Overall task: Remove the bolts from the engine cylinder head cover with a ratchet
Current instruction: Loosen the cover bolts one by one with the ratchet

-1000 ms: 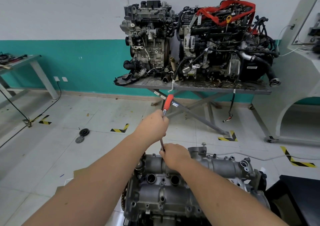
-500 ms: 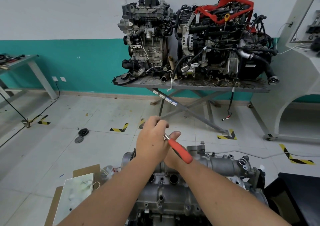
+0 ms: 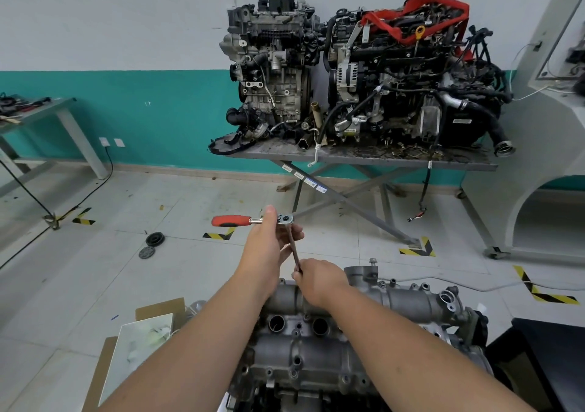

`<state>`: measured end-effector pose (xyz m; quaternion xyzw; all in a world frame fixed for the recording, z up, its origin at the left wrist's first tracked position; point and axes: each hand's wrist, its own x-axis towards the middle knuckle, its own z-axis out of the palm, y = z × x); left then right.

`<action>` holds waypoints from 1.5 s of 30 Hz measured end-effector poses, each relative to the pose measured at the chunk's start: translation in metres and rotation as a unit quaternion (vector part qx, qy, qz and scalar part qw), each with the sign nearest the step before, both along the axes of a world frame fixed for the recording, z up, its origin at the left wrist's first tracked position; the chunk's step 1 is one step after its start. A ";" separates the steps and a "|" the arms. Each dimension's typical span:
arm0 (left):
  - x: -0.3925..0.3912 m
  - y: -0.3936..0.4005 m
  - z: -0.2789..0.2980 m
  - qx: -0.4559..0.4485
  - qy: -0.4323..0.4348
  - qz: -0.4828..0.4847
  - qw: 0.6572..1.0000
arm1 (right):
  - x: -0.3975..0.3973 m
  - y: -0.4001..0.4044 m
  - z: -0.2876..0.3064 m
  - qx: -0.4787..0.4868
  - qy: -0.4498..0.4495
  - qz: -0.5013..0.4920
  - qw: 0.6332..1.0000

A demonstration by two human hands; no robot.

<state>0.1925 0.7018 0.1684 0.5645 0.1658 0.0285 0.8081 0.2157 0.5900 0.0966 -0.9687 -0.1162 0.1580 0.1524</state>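
Observation:
The grey cylinder head cover lies below me at the bottom centre, with two round plug wells on top. A ratchet with a red handle pointing left stands on a long extension bar that slants down to the cover's far edge. My left hand grips the ratchet at its head. My right hand is closed around the bar's lower end, hiding the socket and the bolt under it. One bolt stands upright on the cover's far housing.
A cardboard box with a white sheet sits left of the engine. A steel table carries two engines ahead. Two black discs lie on the tiled floor. A black stand is at lower right, a white frame at right.
The ratchet handle has swung round: upright a second ago, pointing down right half a second ago, now pointing left. My left hand followed it. My right hand stayed on the bar.

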 end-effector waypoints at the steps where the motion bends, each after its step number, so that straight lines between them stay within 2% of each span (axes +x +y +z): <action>1: 0.000 0.001 0.002 0.018 0.003 -0.014 1.000 | 0.000 0.000 0.000 0.000 -0.002 0.001 1.000; 8: 0.002 0.010 0.031 0.158 0.075 -0.118 0.977 | -0.001 0.001 -0.001 -0.005 -0.009 0.005 1.000; 12: 0.009 0.012 0.049 0.256 0.120 -0.171 0.944 | -0.001 0.002 -0.003 -0.001 -0.016 -0.001 1.000; 15: 0.015 0.002 0.056 0.360 0.116 -0.190 0.906 | -0.001 0.001 -0.003 0.004 -0.021 0.000 1.000; 17: 0.021 -0.006 0.060 0.456 0.092 -0.216 0.858 | -0.001 0.000 -0.004 0.012 -0.019 0.003 1.000; 18: 0.024 -0.010 0.062 0.518 0.077 -0.228 0.821 | -0.001 0.000 -0.004 0.017 -0.018 0.003 1.000; 21: 0.024 -0.013 0.060 0.714 0.019 -0.221 0.664 | -0.001 -0.001 -0.005 0.027 -0.019 0.005 0.999; 23: 0.018 -0.013 0.052 0.790 -0.063 -0.198 0.576 | -0.001 -0.001 -0.005 0.025 -0.019 0.005 1.000; 25: 0.012 -0.011 0.043 0.809 -0.147 -0.194 0.535 | -0.002 -0.001 -0.003 0.017 -0.021 0.006 1.000; 27: 0.009 -0.005 0.039 0.825 -0.195 -0.190 0.496 | -0.003 0.000 -0.003 0.013 -0.024 0.008 1.000; 29: 0.005 -0.001 0.032 0.835 -0.234 -0.150 0.475 | -0.004 0.001 -0.005 0.029 -0.014 0.010 0.999; 30: 0.002 -0.001 0.027 0.823 -0.262 -0.114 0.491 | -0.006 0.002 -0.005 0.059 0.000 0.006 0.998; 32: -0.005 -0.002 0.014 0.763 -0.325 -0.038 0.558 | -0.007 0.002 -0.005 0.124 0.027 -0.020 0.992; 34: -0.009 -0.005 -0.001 0.690 -0.356 0.010 0.630 | -0.006 0.001 -0.004 0.122 0.029 -0.028 0.992; 37: -0.013 -0.007 -0.015 0.528 -0.296 0.000 0.796 | -0.005 0.001 -0.001 0.044 0.012 0.007 0.999; 39: -0.015 -0.010 -0.016 0.357 -0.226 -0.020 0.906 | -0.002 0.001 -0.001 0.025 0.002 0.002 1.000; 40: -0.014 -0.012 -0.017 0.263 -0.189 -0.019 0.946 | -0.001 0.001 -0.002 0.016 -0.001 -0.003 1.000; 42: -0.009 -0.014 -0.017 0.137 -0.105 -0.010 0.985 | 0.001 0.001 -0.002 0.005 -0.001 -0.012 1.000; 45: -0.005 -0.008 -0.016 0.011 -0.026 -0.007 1.000 | 0.001 0.001 -0.002 0.006 -0.008 -0.004 1.000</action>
